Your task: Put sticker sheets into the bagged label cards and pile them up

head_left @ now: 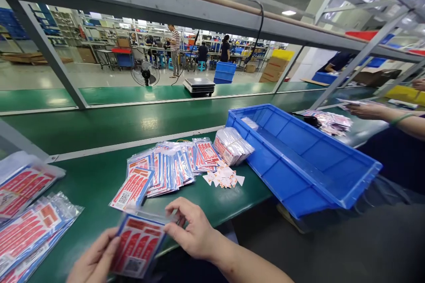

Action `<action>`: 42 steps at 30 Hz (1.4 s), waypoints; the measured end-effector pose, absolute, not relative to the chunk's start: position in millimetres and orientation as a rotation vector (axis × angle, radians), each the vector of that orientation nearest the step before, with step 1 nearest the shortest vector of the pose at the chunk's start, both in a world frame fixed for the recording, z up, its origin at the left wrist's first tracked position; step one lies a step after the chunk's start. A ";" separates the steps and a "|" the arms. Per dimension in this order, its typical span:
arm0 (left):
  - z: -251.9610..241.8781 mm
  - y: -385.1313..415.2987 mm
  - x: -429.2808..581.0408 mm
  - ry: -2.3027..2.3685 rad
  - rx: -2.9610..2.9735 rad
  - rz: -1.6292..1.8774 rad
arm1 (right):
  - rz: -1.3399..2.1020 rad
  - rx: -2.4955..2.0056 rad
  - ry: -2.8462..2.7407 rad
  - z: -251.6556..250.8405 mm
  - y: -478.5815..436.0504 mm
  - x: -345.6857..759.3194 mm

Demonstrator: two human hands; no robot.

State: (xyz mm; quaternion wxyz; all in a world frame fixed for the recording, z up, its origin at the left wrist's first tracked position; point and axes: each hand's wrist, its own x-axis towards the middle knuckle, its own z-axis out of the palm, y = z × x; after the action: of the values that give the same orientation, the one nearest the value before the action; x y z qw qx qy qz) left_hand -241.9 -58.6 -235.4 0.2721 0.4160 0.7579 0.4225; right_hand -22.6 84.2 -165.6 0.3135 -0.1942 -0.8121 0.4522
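A red and blue printed card in a clear plastic sleeve (138, 245) is held up near the bottom of the view, slightly blurred. My left hand (98, 256) pinches its left edge between thumb and fingers. At the sleeve's upper right corner, the thumb and fingers of my right hand (192, 227) are closed on the clear plastic. Just beyond lies a spread of similar sleeved cards (166, 168). To its right are small white triangular pieces (225, 176) in a loose pile and a banded bundle of sleeves (233, 146).
A long blue bin (299, 159) stands at the right, partly over the green table (96, 177). More sleeved cards (29, 239) lie at far left. A co-worker's hands and cards (328, 121) are at far right. Metal frame bars cross above; a scale (199, 85) sits behind.
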 end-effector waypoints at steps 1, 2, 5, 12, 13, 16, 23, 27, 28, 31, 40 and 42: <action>-232.8 -64.9 -262.6 2.230 1.051 1.128 | 1.228 -0.531 -2.164 -169.6 84.1 -24.4; -226.5 -71.1 -283.7 2.398 1.004 1.112 | 1.244 -0.548 -2.186 -173.9 84.4 -25.7; -194.8 -87.0 -345.8 2.724 1.075 0.942 | 1.168 -0.645 -2.248 -189.0 90.9 -28.5; -177.5 -105.1 -449.6 2.955 1.014 0.283 | 0.894 -0.740 -2.398 -210.4 123.2 -59.9; -184.3 -104.4 -451.4 2.993 1.016 0.243 | 0.776 -0.730 -2.441 -209.0 127.7 -68.0; -208.2 -98.6 -438.1 3.066 1.021 0.204 | 0.375 -0.732 -2.574 -202.1 145.3 -101.3; -231.9 -92.8 -373.8 3.102 1.135 0.551 | 0.098 -0.876 -2.821 -195.3 189.0 -194.6; -217.8 -96.6 -336.0 2.783 1.211 1.201 | 0.080 -0.948 -2.968 -196.0 188.8 -208.3; -213.3 -96.4 -325.6 2.702 1.223 1.274 | 0.089 -0.950 -2.981 -195.5 184.3 -206.5; -202.5 -86.8 -293.2 2.442 1.226 1.382 | 0.126 -0.939 -2.960 -193.0 159.7 -194.1; -202.0 -6.4 -248.3 1.777 0.847 1.453 | -0.015 -0.541 -2.707 -217.1 80.2 -147.8; -203.4 -0.3 -250.0 1.729 0.777 1.437 | -0.128 -0.317 -2.536 -224.2 76.6 -142.9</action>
State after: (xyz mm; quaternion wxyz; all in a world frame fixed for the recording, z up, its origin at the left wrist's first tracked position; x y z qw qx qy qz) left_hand -250.0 -0.3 -203.4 0.3724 0.3033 0.6745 0.5607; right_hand -142.9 76.6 -224.2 0.2871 -0.1186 -0.9493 -0.0479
